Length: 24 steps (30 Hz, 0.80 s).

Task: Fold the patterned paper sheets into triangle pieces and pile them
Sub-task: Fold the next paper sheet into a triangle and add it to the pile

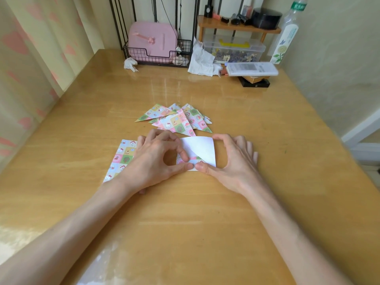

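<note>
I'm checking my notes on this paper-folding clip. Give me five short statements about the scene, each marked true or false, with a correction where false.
1. The sheet being folded shows its white back. True.
2. The folded triangles lie nearer the person than the hands do. False: they lie beyond both hands.
3. Both the left hand and the right hand touch the sheet being folded. True.
4. The flat patterned sheets lie to the right of the right hand. False: they lie at the left, partly under the left hand.
5. The pink case stands in a wire basket. True.
</note>
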{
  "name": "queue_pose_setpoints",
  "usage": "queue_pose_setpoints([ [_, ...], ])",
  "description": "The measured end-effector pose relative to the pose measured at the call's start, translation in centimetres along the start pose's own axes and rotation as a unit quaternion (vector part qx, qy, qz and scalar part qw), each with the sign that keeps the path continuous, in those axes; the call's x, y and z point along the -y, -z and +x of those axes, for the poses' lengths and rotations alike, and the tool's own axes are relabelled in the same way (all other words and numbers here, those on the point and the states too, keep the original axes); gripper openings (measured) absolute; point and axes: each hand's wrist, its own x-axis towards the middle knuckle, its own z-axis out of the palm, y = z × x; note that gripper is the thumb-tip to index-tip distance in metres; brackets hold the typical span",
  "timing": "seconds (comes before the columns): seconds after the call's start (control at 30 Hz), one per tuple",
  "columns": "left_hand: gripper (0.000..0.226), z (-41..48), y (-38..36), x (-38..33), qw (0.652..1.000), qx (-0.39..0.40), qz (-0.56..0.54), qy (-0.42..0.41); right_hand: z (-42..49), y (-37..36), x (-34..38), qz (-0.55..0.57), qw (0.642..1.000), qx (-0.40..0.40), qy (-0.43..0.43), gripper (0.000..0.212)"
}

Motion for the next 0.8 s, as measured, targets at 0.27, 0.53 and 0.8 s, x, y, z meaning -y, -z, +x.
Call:
queue_pose_setpoints([
  [0.27,0.027,0.0,-0.1,0.1,1.000,0.002,-0.004,0.004,0.2,0.6,-0.5,0.014,1.000,0.024,-0.011,0.099],
  [0.53,0.027,0.1,0.0,0.0,1.000,0.006,-0.007,0.003,0.5,1.2,-1.0,0.058,0.997,0.045,-0.027,0.093],
  [0.8,0.024,0.0,0.0,0.1,1.000,0.004,-0.004,0.000,0.5,1.5,-1.0,0.076,0.995,0.065,-0.009,0.055],
])
